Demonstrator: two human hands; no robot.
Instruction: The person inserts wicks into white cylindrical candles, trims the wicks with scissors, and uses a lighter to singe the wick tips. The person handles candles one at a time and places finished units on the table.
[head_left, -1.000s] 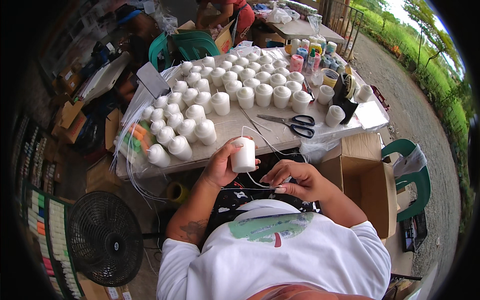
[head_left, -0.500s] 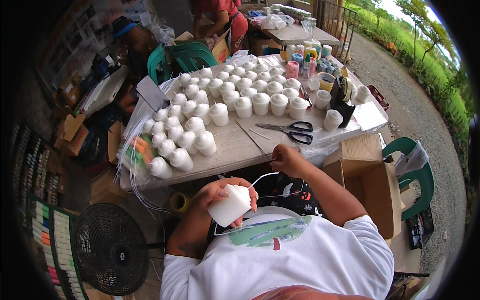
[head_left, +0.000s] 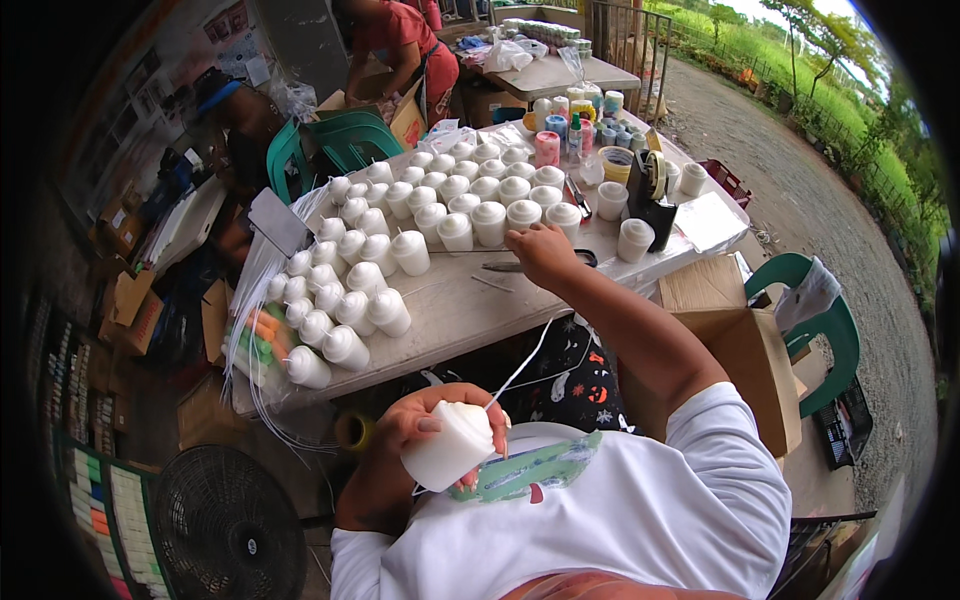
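Head view: left hand (head_left: 395, 428) grasps one white candle (head_left: 440, 452), tilted, in front of the shirt (head_left: 640, 490), as half a second earlier. Right hand (head_left: 543, 256) has moved from the near edge of the bench (head_left: 450, 312) to farther in, now partly covering the scissors (head_left: 503, 267), which lay uncovered before. Thin dark rod (head_left: 468, 251), earlier slanting toward the near edge, now lies more crosswise beside the candle rows (head_left: 410, 253); cannot tell whether the right-hand fingers grip it. Held candle: smooth, waxy-looking sides, flat base, stepped top. White cord (head_left: 522, 368), slender and flexible, runs up from its top. Rows: squat matte-white cylinders, domed tops. Scissors: metal blades, dark looped handles.
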